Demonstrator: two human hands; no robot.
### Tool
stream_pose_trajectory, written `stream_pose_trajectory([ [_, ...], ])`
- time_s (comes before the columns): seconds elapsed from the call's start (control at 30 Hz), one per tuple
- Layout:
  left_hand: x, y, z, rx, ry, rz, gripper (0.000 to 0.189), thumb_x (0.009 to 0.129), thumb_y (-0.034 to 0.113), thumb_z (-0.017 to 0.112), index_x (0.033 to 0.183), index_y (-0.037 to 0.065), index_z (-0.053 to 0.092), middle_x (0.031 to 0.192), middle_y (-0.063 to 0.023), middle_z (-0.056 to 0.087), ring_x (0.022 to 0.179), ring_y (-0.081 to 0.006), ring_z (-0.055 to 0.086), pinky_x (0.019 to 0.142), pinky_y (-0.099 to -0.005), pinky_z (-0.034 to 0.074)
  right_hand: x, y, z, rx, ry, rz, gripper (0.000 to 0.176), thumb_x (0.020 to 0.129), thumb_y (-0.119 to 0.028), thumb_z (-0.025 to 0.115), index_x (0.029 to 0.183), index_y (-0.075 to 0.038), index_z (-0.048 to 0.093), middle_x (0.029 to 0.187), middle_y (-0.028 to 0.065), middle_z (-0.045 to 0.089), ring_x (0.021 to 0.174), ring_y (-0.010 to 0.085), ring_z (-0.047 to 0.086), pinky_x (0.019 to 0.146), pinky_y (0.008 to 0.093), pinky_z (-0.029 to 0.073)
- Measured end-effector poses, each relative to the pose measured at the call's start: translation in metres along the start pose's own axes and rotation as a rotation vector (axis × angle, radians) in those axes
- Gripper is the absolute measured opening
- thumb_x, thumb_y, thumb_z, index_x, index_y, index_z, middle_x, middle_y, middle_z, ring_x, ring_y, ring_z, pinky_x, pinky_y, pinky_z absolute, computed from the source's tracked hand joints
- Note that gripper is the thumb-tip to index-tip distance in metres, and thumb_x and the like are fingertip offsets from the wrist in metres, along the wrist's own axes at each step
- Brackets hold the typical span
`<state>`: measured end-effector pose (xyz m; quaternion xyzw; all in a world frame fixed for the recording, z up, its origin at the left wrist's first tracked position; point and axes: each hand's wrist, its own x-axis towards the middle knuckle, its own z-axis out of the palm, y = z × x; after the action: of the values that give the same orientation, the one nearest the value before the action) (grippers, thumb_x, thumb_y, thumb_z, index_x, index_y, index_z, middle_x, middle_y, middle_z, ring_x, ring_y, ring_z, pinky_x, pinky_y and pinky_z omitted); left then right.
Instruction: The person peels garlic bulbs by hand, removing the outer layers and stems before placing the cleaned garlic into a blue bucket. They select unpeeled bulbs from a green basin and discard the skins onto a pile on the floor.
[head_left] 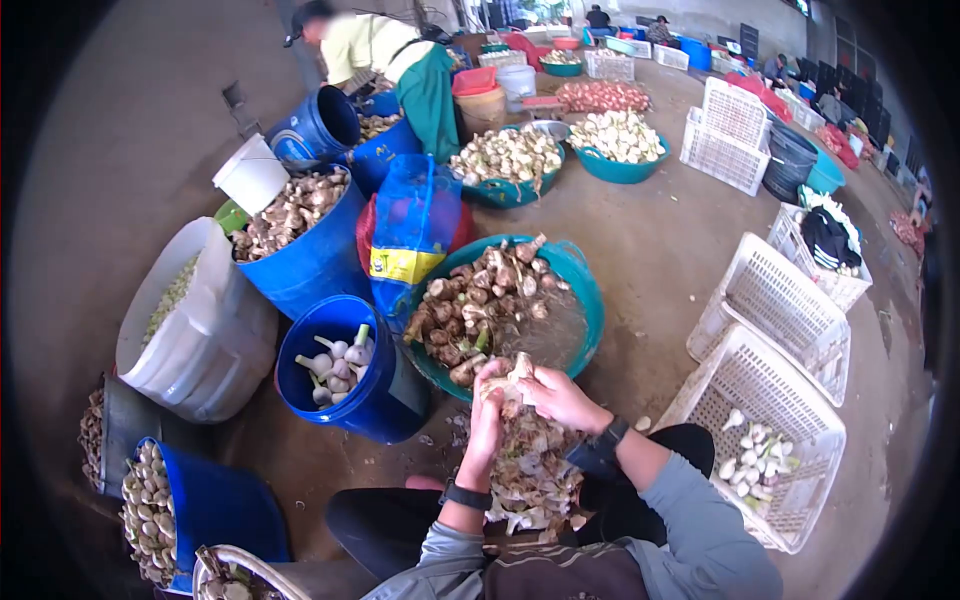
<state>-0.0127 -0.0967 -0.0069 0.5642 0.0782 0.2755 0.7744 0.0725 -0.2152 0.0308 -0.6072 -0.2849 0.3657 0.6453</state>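
Observation:
Both hands meet over the near rim of a green tub (590,330). My left hand (486,415) and my right hand (566,398) are closed around a garlic bulb (512,382) with pale, loose skin. Unpeeled brown garlic bulbs (480,300) fill the left part of the tub, beside murky water. Below the hands, between my legs, lies a heap of garlic peelings (535,465). To the left, a blue bucket (400,395) holds several cleaned white bulbs with short stems (340,365).
A white crate (805,480) with white garlic (757,460) stands at right, another crate (780,310) behind it. Blue barrels (305,255) and a white-lined container (205,370) crowd the left. Behind them, a person in a yellow top (375,45) bends over. Garlic-filled tubs (625,172) stand farther back.

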Motion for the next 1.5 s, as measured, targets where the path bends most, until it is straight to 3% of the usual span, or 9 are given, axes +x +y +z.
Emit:
stream_pose_trajectory([
  [0.07, 0.000, 0.033, 0.007, -0.592, 0.050, -0.456, 0.046, 0.088, 0.042, 0.037, 0.117, 0.008, 0.049, 0.099, -0.0053, 0.059, 0.075, -0.0135, 0.054, 0.054, -0.0258, 0.042, 0.009, 0.020, 0.001, -0.404, 0.194, -0.687, 0.018, 0.092, -0.016, 0.052, 0.090, 0.002, 0.055, 0.064, 0.0036, 0.050, 0.054, 0.0103, 0.048, 0.048, 0.0273, 0.039],
  [0.23, 0.005, 0.043, 0.014, -0.284, -0.007, -0.509, 0.065, 0.088, 0.063, 0.033, 0.125, 0.011, 0.040, 0.093, -0.0047, 0.056, 0.060, -0.0140, 0.048, 0.044, -0.0248, 0.034, -0.001, 0.007, -0.006, 0.035, 0.088, -0.146, 0.018, 0.095, -0.016, 0.047, 0.091, 0.001, 0.054, 0.060, -0.0002, 0.049, 0.049, 0.0066, 0.049, 0.046, 0.0239, 0.041],
  [0.4, -0.007, 0.031, 0.008, 0.413, -0.067, 0.254, 0.066, 0.075, 0.016, 0.073, 0.125, 0.005, 0.031, 0.099, -0.0109, 0.055, 0.081, -0.0167, 0.057, 0.072, -0.0278, 0.049, -0.011, -0.010, -0.009, 0.065, 0.007, -0.121, 0.021, 0.096, -0.020, 0.046, 0.095, -0.001, 0.053, 0.060, -0.0028, 0.047, 0.046, 0.0046, 0.044, 0.046, 0.0210, 0.039],
  [0.53, 0.000, 0.053, -0.009, -0.370, -0.308, -0.439, 0.064, 0.087, 0.058, 0.042, 0.123, 0.005, 0.042, 0.085, -0.0098, 0.061, 0.050, -0.0148, 0.056, 0.041, -0.0232, 0.045, -0.015, -0.017, -0.013, 0.478, -0.221, 0.096, 0.020, 0.095, -0.022, 0.049, 0.095, -0.003, 0.054, 0.066, -0.0024, 0.050, 0.049, 0.0054, 0.042, 0.050, 0.0212, 0.038],
  [0.77, -0.007, 0.024, 0.002, 0.137, -0.083, -0.131, 0.068, 0.088, 0.030, 0.059, 0.133, 0.009, 0.013, 0.101, -0.0120, 0.054, 0.069, -0.0143, 0.060, 0.052, -0.0218, 0.049, 0.000, 0.002, -0.003, -0.436, 0.106, -0.650, 0.032, 0.084, -0.003, 0.051, 0.115, 0.001, 0.052, 0.123, 0.0146, 0.051, 0.117, 0.0304, 0.046, 0.099, 0.0358, 0.037],
  [0.93, -0.003, 0.012, 0.014, 0.129, 0.058, -0.015, 0.060, 0.085, 0.033, 0.063, 0.126, 0.011, 0.026, 0.109, -0.0090, 0.051, 0.078, -0.0130, 0.058, 0.050, -0.0203, 0.048, -0.015, -0.017, 0.003, -0.498, 0.176, -0.689, 0.028, 0.089, -0.007, 0.047, 0.115, 0.002, 0.051, 0.114, 0.0129, 0.056, 0.106, 0.0263, 0.054, 0.093, 0.0346, 0.041],
  [1.03, -0.001, 0.015, 0.018, 0.020, 0.056, -0.078, 0.053, 0.085, 0.030, 0.064, 0.121, 0.012, 0.030, 0.102, -0.0061, 0.052, 0.070, -0.0091, 0.054, 0.044, -0.0167, 0.039, -0.009, -0.008, -0.006, 0.137, 0.178, -0.358, 0.026, 0.098, -0.023, 0.041, 0.106, -0.001, 0.053, 0.088, -0.0018, 0.056, 0.076, 0.0058, 0.051, 0.068, 0.0240, 0.043],
  [1.17, -0.001, 0.032, 0.001, -0.184, -0.319, -0.219, 0.069, 0.075, 0.046, 0.070, 0.124, 0.012, 0.034, 0.103, -0.0040, 0.052, 0.072, -0.0080, 0.052, 0.047, -0.0164, 0.038, -0.007, -0.017, -0.021, 0.954, 0.186, 0.081, 0.022, 0.094, -0.025, 0.044, 0.099, -0.008, 0.056, 0.083, 0.0056, 0.063, 0.076, 0.0161, 0.061, 0.067, 0.0287, 0.048],
  [1.5, -0.013, -0.007, 0.013, -0.370, 0.221, -0.300, 0.035, 0.095, 0.024, 0.048, 0.123, 0.003, 0.049, 0.113, -0.0064, 0.059, 0.100, -0.0138, 0.056, 0.084, -0.0278, 0.045, -0.003, -0.005, -0.001, 0.633, 0.147, -0.111, 0.022, 0.096, -0.028, 0.041, 0.092, -0.007, 0.048, 0.069, -0.0020, 0.046, 0.058, 0.0062, 0.045, 0.054, 0.0217, 0.036],
])
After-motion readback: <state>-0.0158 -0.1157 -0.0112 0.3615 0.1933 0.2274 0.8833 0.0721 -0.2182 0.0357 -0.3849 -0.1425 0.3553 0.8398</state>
